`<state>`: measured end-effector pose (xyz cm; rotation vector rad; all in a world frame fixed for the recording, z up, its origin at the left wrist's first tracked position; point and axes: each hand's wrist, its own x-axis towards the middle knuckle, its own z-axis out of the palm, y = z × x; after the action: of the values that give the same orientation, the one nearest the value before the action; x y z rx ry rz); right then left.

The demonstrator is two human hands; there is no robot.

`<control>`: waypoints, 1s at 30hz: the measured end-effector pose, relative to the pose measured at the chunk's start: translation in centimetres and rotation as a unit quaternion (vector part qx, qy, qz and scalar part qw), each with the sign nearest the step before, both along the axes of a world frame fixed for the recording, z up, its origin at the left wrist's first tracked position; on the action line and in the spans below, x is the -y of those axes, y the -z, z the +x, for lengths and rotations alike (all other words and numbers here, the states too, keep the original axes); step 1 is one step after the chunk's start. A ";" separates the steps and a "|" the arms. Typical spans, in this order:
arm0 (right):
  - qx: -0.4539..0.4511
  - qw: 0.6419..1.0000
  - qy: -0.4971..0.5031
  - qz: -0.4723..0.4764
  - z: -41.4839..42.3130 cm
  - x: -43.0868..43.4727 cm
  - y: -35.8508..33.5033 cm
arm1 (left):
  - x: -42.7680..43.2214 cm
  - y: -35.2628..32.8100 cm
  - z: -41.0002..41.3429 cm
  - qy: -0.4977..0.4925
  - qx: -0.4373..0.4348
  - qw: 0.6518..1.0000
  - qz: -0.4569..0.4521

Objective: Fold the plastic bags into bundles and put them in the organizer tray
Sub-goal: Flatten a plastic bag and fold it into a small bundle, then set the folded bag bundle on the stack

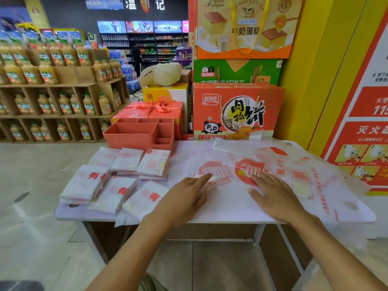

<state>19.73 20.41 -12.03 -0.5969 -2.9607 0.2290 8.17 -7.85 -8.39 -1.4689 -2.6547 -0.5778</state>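
A white plastic bag (231,198) with red print lies spread flat across the middle and right of the white table (69,214). My left hand (184,196) rests flat on it with straight fingers, and my right hand (275,196) presses flat on it a little to the right. Several folded bag bundles (117,181) lie in two rows on the table's left half. The coral organizer tray (142,133), with several compartments, stands at the table's back left; I see no bundles in it.
A red snack carton (237,110) and stacked boxes rise behind the table. A red gift box (151,110) sits behind the tray. Juice shelves (58,85) stand at the left across a pale floor. A yellow wall with a red poster (365,122) is on the right.
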 end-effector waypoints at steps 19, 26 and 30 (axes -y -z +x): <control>0.015 1.000 -0.024 0.004 0.6 -0.4 -0.2 | -1.6 0.7 -1.9 0.024 -0.021 0.997 -0.067; 0.009 1.000 -0.016 -0.007 1.1 -0.5 -0.3 | -2.6 1.9 -2.5 -0.013 -0.078 0.997 0.006; 0.012 1.000 -0.013 -0.010 1.1 -0.4 -0.4 | -2.7 1.7 -2.0 0.001 -0.113 0.992 0.054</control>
<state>20.78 20.82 -11.64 -0.5672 -2.9949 0.2571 6.19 -5.18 -10.09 -1.4140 -2.4123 -0.5134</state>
